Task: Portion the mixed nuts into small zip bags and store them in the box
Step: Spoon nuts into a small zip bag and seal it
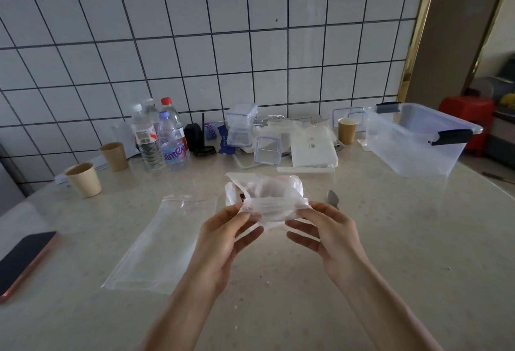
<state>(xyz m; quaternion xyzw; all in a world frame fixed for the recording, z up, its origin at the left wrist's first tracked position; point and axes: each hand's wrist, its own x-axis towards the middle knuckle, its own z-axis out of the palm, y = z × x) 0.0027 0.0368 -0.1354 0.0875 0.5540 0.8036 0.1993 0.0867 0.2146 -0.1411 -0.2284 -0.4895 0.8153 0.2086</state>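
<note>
Spanning pale speckled table, tiled wall

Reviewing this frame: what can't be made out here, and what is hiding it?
Head view only:
- Contents of the small bag: crumpled cloudy plastic hides them; only a dark speck shows.
- Whether its zip is closed: the left hand and right hand pinch it there.
- Spoon: mostly behind the right hand.
- Phone: cut off by the left edge.
- Bottle labels: too blurred to read fully.
</note>
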